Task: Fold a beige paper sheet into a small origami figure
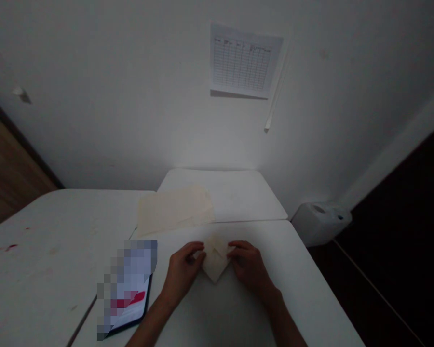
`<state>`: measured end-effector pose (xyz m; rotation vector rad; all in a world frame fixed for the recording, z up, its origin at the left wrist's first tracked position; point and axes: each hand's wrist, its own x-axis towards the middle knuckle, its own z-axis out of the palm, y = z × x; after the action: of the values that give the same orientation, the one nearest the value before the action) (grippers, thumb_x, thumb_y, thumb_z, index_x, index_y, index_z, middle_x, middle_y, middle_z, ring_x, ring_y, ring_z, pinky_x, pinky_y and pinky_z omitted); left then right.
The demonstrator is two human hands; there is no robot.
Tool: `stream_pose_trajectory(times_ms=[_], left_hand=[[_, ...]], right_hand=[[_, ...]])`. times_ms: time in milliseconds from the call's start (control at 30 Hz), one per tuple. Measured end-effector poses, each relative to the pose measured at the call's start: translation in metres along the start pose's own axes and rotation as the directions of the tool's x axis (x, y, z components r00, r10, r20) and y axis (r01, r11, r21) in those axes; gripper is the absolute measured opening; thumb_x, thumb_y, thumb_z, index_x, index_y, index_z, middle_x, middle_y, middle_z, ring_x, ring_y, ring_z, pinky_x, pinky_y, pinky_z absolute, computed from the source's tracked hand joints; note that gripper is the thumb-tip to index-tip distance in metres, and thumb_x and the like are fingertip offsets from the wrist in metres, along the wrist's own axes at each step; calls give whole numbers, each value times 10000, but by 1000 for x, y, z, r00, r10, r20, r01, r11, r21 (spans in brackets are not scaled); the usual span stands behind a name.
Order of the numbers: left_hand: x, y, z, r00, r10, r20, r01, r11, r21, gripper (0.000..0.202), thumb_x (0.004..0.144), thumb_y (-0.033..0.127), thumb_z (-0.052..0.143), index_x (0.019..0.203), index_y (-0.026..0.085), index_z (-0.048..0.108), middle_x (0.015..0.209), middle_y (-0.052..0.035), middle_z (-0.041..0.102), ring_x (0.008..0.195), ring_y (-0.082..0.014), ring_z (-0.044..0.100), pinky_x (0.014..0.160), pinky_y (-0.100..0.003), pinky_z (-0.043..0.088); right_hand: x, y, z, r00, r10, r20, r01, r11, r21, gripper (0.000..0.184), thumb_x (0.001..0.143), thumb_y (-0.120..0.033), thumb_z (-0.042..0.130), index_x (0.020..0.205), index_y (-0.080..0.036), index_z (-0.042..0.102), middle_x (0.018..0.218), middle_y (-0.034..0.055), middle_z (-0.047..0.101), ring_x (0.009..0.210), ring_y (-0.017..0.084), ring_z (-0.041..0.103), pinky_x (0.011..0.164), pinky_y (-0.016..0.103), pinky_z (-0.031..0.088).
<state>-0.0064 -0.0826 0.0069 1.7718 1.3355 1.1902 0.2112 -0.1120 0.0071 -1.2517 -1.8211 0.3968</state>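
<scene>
- We have the folded paper (215,262) on the white surface (238,318), directly between our left hand (181,270) and right hand (252,270).
- Neither hand is nearer: the fingers of both touch it, left ones at its left edge, right ones at its right edge.
- Our fingers are narrowly set and appear to hold those side edges; how much paper lies beneath the tips we cannot tell.
- It looks like a diamond, one corner aimed at us; its longer line seems to run from that corner towards the wall (130,106), across the line joining our hands.
- Beyond it and to the left we see a pale sheet (173,209); the phone (135,312) lies left of our left hand.
- On the wall, the printed chart (244,62) shows rows and columns, its headings too small for us to read.
- The phone's screen is mostly blurred, with a red band; we make out no words or brand.
</scene>
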Motion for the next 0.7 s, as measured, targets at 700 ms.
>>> stream_pose_trajectory(times_ms=[700], left_hand=[[-9, 24, 4, 982, -107, 154, 153, 932, -329, 330, 768, 339, 669, 1059, 199, 605, 828, -14, 670, 772, -170, 663, 675, -262, 544]], right_hand=[[8, -13, 6, 879, 432, 202, -457, 641, 616, 385, 739, -419, 740, 1017, -159, 683, 874, 85, 738, 751, 217, 689, 622, 280, 514]])
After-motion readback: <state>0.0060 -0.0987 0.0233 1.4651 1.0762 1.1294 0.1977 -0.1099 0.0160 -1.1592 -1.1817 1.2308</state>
